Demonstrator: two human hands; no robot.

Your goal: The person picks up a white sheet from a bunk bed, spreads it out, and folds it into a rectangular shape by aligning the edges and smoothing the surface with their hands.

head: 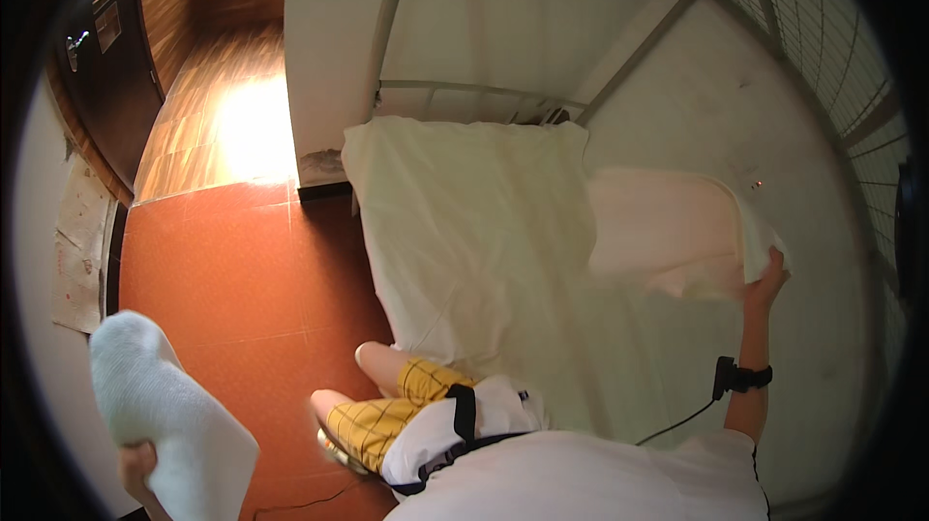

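Note:
Near the lower left rim, my left hand (138, 469) grips a pale blue-white folded cloth (178, 419), its fingers partly hidden behind the fabric. It hangs above the red floor, away from the bed. My right hand (768, 276), on an outstretched arm with a black wrist strap, holds the white corner of a pale pinkish cloth or pad (668, 223) against the wall side of the bed. A pale, wrinkled bed sheet (472, 231) covers the mattress, and the pinkish piece lies over its right part. The sheet's far edge reaches the metal bed end.
A metal bed frame (639, 49) with posts rises at the back, and wire mesh (813, 27) runs along the upper right. Red tiled floor (218, 267) lies left of the bed. A dark door (101, 85) stands at the upper left. Thin black cables trail from my wrist and across the floor.

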